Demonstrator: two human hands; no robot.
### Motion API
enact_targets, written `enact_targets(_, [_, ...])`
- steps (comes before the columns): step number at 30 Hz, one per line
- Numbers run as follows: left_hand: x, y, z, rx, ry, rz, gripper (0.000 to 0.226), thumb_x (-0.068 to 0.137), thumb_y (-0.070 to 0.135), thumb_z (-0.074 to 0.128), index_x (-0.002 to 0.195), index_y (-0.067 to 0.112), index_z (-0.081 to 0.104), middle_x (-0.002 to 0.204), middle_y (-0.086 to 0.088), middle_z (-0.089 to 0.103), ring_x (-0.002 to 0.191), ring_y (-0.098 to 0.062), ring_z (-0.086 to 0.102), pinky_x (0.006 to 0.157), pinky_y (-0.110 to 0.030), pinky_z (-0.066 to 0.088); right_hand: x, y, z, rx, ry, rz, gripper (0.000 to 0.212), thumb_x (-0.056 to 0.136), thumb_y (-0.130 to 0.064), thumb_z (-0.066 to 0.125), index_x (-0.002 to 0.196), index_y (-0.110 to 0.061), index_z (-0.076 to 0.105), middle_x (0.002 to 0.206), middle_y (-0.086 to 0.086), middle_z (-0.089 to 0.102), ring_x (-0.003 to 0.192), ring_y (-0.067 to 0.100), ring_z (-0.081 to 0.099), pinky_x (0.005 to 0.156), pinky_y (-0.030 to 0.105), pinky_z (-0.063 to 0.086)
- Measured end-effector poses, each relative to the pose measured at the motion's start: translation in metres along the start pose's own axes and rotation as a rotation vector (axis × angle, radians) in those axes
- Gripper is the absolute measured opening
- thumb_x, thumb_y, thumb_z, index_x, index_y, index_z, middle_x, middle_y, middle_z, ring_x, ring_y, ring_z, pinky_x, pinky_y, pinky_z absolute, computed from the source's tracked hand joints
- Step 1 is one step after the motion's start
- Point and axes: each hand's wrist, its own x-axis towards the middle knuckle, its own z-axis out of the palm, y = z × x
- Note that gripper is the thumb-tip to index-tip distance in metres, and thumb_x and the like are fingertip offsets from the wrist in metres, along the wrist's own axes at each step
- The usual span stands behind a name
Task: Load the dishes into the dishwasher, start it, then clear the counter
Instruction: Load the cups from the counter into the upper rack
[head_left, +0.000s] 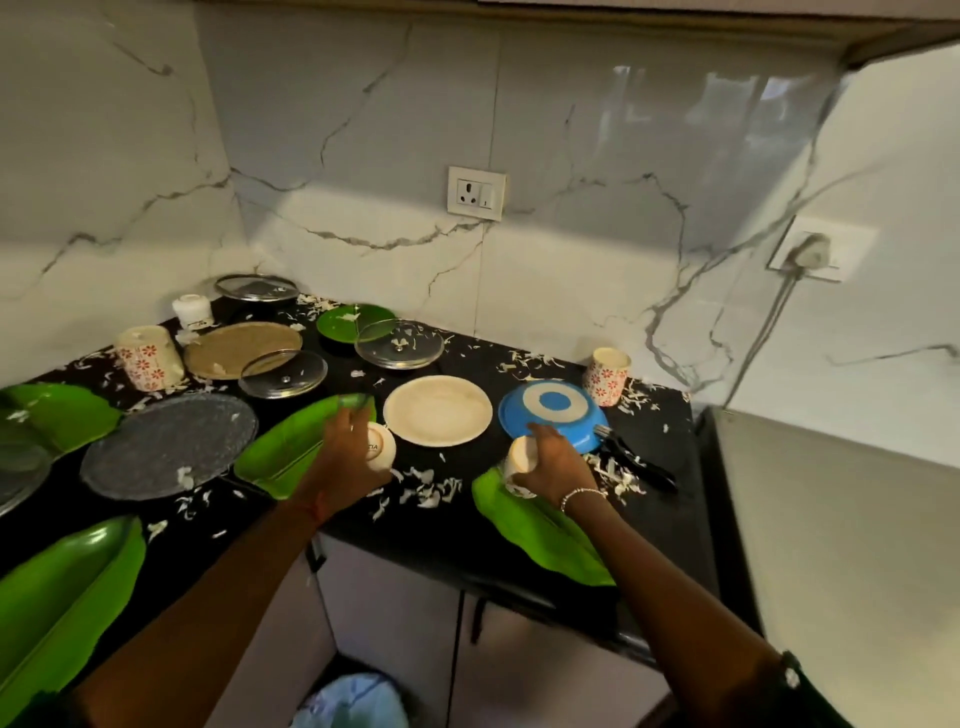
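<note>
My left hand (349, 451) grips a small white cup (382, 449) above a green leaf-shaped plate (283, 452). My right hand (551, 460) holds another small white cup (519, 457) on its side, just in front of an upturned blue pan (550, 410). A round cream plate (437, 409) lies between the two hands on the black counter (441, 525). A second green leaf plate (540, 535) lies under my right wrist at the counter's front edge. A fork and a black-handled utensil (631, 457) lie to the right of the pan.
Glass lids (283, 373) (399, 344), a grey glass platter (169, 444), a woven mat (243, 349), floral paper cups (148, 357) (607, 375), a green bowl (353, 319) and more green leaf plates (67, 587) crowd the counter among white scraps. Cabinet doors (395, 618) and a bag-lined bin (353, 701) are below.
</note>
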Motion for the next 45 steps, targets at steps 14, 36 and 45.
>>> enact_targets(14, [-0.199,0.031,0.009,-0.131,-0.240,0.145,0.089,0.072,0.024,0.075,0.141,-0.001,0.025,0.136,-0.017,0.031,0.127,-0.032,0.028,0.104,-0.034,0.028,-0.258,-0.010,0.042,0.001,0.132,0.282,0.075,0.074,-0.030,0.074,0.136,-0.008,0.037,0.137,0.011,0.043,0.126,0.028,0.041,0.097,0.033,0.038])
enact_targets(36, [-0.376,0.139,0.075,-0.212,-0.655,0.575,0.084,0.073,0.024,0.074,0.140,0.004,0.026,0.138,-0.010,0.033,0.127,-0.026,0.027,0.102,-0.031,0.031,-0.551,0.039,0.069,0.105,0.136,0.840,0.053,0.074,-0.030,0.075,0.119,-0.009,0.057,0.128,0.010,0.040,0.109,0.029,0.052,0.094,0.036,0.046])
enact_targets(45, [-0.394,0.191,0.113,-0.221,-0.721,0.638,0.086,0.073,0.023,0.074,0.142,0.005,0.025,0.138,-0.009,0.034,0.128,-0.025,0.027,0.103,-0.031,0.030,-0.574,0.098,0.046,0.296,0.369,1.002,0.035,0.075,-0.025,0.074,0.107,-0.012,0.067,0.119,0.009,0.056,0.108,0.024,0.052,0.078,0.023,0.036])
